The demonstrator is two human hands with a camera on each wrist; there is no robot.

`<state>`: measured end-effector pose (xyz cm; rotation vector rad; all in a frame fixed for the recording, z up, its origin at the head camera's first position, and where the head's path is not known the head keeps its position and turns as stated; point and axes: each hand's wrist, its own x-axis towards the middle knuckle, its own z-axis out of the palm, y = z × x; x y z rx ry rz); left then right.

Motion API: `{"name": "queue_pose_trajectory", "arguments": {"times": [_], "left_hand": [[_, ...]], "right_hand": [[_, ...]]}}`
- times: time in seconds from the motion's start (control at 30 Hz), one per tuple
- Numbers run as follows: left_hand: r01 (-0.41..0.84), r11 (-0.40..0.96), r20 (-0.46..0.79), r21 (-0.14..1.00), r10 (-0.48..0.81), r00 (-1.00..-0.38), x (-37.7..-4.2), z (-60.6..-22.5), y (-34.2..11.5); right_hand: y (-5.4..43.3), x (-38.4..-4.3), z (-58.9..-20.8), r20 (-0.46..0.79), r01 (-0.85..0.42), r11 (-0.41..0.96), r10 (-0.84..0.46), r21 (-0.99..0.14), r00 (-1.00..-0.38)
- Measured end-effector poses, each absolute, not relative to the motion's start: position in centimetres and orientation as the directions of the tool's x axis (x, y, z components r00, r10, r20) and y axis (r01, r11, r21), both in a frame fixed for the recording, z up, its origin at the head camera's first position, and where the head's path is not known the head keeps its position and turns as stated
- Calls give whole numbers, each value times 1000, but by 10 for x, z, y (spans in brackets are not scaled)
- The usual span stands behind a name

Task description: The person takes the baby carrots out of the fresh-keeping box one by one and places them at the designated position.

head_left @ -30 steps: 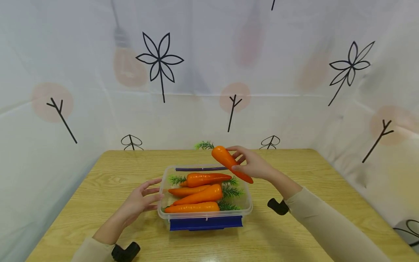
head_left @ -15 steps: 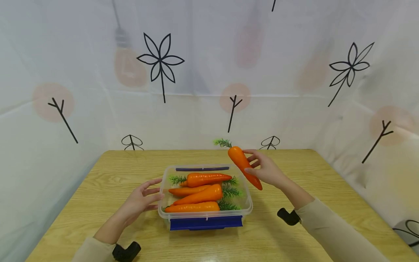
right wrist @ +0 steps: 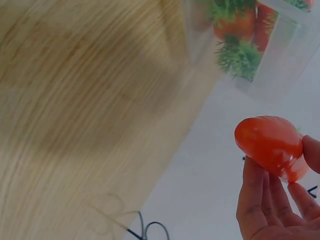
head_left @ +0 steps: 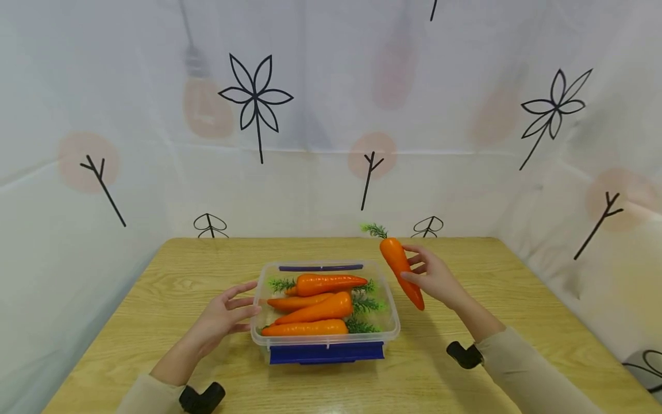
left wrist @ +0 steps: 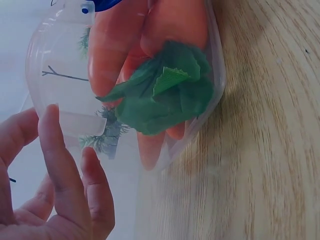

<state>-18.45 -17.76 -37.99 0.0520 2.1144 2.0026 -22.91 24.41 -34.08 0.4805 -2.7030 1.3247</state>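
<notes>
A carrot [head_left: 397,261] with a green feathery top is pinched between the thumb and fingers of my right hand [head_left: 434,276]. It hangs tilted in the air just right of a clear plastic box [head_left: 261,338]. In the right wrist view the carrot's orange tip [right wrist: 267,140] points toward the camera. Several carrots [head_left: 315,307] with green tops lie in the box. At the box's left wall, the loosely bent fingers of my left hand [head_left: 219,316] rest on or close to the rim. Through the wall, the left wrist view shows a dark green leaf [left wrist: 165,90].
The box stands on a wooden table [head_left: 170,276] and has a blue front latch [head_left: 327,353]. Behind the table hangs a white patterned curtain [head_left: 320,190]. Black cameras [head_left: 464,355] are strapped to both wrists. A dark looped line shows at the far right.
My right hand has carried the carrot rightward and slightly down, from above the box's right back corner to beside its right wall. My left hand and the box stay put.
</notes>
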Motion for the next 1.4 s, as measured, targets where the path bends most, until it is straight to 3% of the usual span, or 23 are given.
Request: {"name": "queue_pose_trajectory", "arguments": {"times": [0.87,1.4], "left_hand": [[-133,60,-142,989,186,-972,-185,-384,-177],[-133,58,-142,989,199,-970,-184,-383,-178]], "right_hand": [[265,-241,-383,-28,-29,473,-112,-881,-993],[271,-256,-408,-75,-6,548,-125,-836,-989]]}}
